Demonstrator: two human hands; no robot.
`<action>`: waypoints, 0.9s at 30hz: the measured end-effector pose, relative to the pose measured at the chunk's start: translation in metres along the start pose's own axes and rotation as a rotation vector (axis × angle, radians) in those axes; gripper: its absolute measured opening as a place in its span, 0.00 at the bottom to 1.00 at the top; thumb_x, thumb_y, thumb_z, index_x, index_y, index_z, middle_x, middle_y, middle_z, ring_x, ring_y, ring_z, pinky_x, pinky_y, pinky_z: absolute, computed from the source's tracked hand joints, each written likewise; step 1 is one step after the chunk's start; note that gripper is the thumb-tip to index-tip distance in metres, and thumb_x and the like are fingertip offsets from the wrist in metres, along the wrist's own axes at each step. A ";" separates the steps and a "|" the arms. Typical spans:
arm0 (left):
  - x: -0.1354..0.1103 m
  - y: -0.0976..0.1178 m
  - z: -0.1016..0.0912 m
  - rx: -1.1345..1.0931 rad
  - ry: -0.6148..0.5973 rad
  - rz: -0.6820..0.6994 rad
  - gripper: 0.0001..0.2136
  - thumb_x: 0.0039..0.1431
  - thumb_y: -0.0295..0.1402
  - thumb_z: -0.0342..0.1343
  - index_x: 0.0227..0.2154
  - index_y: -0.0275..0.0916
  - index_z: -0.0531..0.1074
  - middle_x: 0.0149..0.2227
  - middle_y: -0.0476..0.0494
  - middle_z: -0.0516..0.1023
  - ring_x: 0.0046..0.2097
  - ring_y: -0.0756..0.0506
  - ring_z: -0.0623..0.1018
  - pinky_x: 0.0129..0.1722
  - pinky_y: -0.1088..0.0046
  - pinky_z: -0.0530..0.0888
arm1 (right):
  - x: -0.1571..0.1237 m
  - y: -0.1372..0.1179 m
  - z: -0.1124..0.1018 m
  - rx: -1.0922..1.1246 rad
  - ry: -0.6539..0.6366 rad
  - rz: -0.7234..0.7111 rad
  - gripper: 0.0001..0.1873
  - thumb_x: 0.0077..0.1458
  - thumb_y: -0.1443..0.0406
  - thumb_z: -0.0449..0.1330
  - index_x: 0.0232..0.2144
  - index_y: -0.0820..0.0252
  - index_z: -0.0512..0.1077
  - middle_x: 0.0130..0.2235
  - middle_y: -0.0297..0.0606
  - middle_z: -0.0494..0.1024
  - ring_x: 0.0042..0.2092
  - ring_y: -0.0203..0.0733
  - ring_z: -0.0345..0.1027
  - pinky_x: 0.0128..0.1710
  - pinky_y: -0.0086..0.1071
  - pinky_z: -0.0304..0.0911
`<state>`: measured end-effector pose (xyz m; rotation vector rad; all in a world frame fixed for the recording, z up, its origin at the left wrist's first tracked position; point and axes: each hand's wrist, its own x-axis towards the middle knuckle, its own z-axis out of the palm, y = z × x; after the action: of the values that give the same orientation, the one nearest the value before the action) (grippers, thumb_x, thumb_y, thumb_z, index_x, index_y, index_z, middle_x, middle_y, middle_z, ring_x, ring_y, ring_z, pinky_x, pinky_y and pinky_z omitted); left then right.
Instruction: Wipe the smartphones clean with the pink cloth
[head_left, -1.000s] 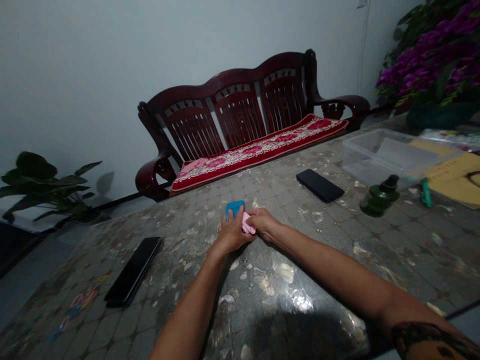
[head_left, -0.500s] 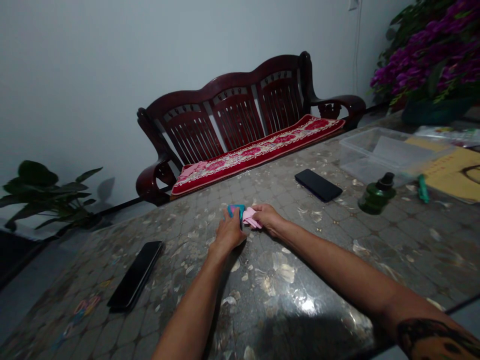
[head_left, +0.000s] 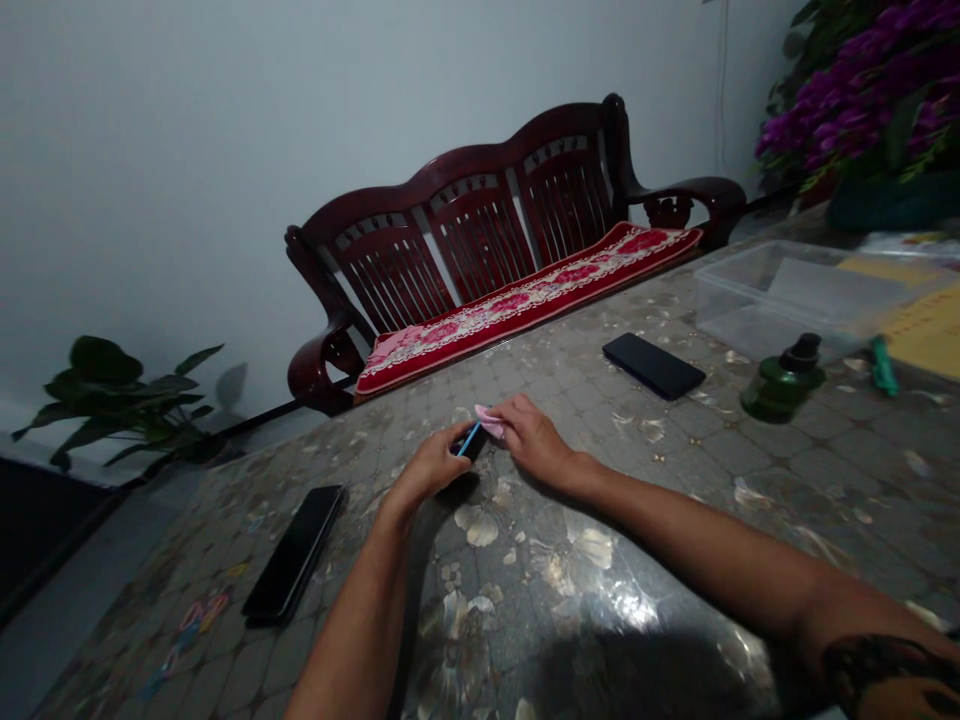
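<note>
My left hand (head_left: 429,468) pinches a thin phone with a blue case (head_left: 470,439), tilted up on its edge just above the table (head_left: 675,560). My right hand (head_left: 534,440) is closed on a small pink cloth (head_left: 489,421) and presses it against the phone's upper end. Both hands meet near the middle of the patterned table. Most of the phone is hidden behind my fingers.
A black phone (head_left: 294,566) lies to the left and another black phone (head_left: 653,365) to the right. Further right are a green bottle (head_left: 783,381), a clear plastic box (head_left: 799,295), a green pen (head_left: 883,365). A wooden bench (head_left: 495,245) stands behind the table.
The blue-cased phone, lying flat before, is now lifted onto its edge by my left hand. My right hand with the pink cloth has shifted onto its top.
</note>
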<state>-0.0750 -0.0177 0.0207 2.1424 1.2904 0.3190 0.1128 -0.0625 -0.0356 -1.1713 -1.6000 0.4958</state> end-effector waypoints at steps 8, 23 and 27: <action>-0.011 -0.008 -0.002 -0.285 -0.021 -0.009 0.30 0.39 0.26 0.50 0.49 0.36 0.79 0.42 0.46 0.84 0.46 0.39 0.81 0.48 0.66 0.76 | -0.005 -0.005 0.008 -0.424 -0.220 -0.443 0.17 0.67 0.69 0.54 0.56 0.60 0.72 0.45 0.47 0.73 0.45 0.46 0.63 0.44 0.35 0.63; -0.009 -0.013 0.003 -0.118 0.051 -0.021 0.31 0.45 0.25 0.51 0.56 0.38 0.76 0.41 0.48 0.84 0.41 0.41 0.82 0.44 0.68 0.76 | 0.004 -0.003 0.009 -0.387 -0.156 -0.280 0.21 0.62 0.74 0.55 0.54 0.58 0.75 0.42 0.45 0.72 0.45 0.47 0.63 0.46 0.37 0.63; -0.010 -0.009 0.009 0.080 0.072 -0.011 0.29 0.49 0.25 0.51 0.56 0.40 0.76 0.46 0.45 0.84 0.46 0.39 0.82 0.49 0.67 0.75 | 0.012 0.012 0.002 -0.295 -0.035 -0.009 0.19 0.62 0.73 0.55 0.51 0.58 0.78 0.39 0.41 0.72 0.42 0.43 0.65 0.45 0.32 0.63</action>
<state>-0.0816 -0.0264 0.0088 2.2076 1.3758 0.3485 0.1168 -0.0465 -0.0399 -1.3795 -1.7490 0.2801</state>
